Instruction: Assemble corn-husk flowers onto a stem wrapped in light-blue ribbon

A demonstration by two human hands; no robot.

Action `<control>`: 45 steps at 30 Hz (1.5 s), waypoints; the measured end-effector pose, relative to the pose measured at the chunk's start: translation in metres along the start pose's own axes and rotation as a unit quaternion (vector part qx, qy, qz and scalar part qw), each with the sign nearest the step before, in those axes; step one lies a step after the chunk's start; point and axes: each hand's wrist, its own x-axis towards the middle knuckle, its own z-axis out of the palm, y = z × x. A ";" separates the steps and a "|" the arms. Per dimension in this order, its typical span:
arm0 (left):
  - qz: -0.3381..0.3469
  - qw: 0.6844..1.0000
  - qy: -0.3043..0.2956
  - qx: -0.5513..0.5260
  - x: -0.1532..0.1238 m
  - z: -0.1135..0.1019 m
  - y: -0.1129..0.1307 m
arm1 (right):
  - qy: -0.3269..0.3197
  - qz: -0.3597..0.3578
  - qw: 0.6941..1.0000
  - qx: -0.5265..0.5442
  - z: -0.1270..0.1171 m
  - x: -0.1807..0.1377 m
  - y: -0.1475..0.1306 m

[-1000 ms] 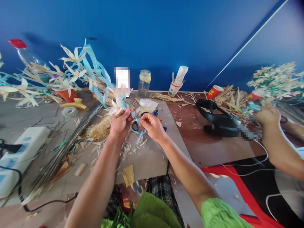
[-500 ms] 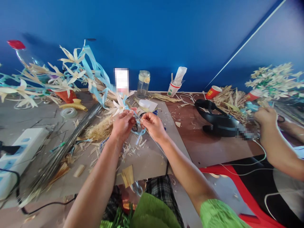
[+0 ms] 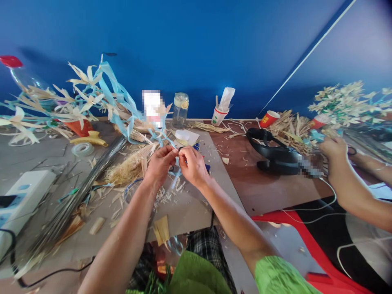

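Note:
In front of me, my left hand [image 3: 161, 163] is closed in a pinch on the thin stem of a pale corn-husk flower [image 3: 164, 110]. Light blue ribbon [image 3: 163, 132] runs along this stem above the fingers. Close beside it, fingertips nearly touching, my right hand [image 3: 193, 165] pinches the same stem; the exact grip point is hidden behind the fingers. A loose tail of blue ribbon [image 3: 176, 178] dangles beneath the hands. Left of them lies a bundle of fine straw-coloured fibre [image 3: 127, 166], with husk shreds [image 3: 165, 196] scattered below.
Bundled metal wires [image 3: 82, 192], a tape roll [image 3: 82, 149] and a power strip [image 3: 27, 196] lie left. Husk flowers [image 3: 88, 100] stand behind them. A glass bottle [image 3: 180, 110] and paper cup [image 3: 219, 116] line the wall. At right are a black headset [image 3: 275, 157] and another person's hand [image 3: 335, 149].
My right hand has moved in against my left and turned over, its knuckles now facing up more. The flower above has shifted upward. The whole view has swung slightly to the right.

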 end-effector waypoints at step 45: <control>0.031 0.990 0.109 0.084 0.009 -0.018 0.001 | -0.264 0.376 0.870 -0.179 -0.045 0.003 0.058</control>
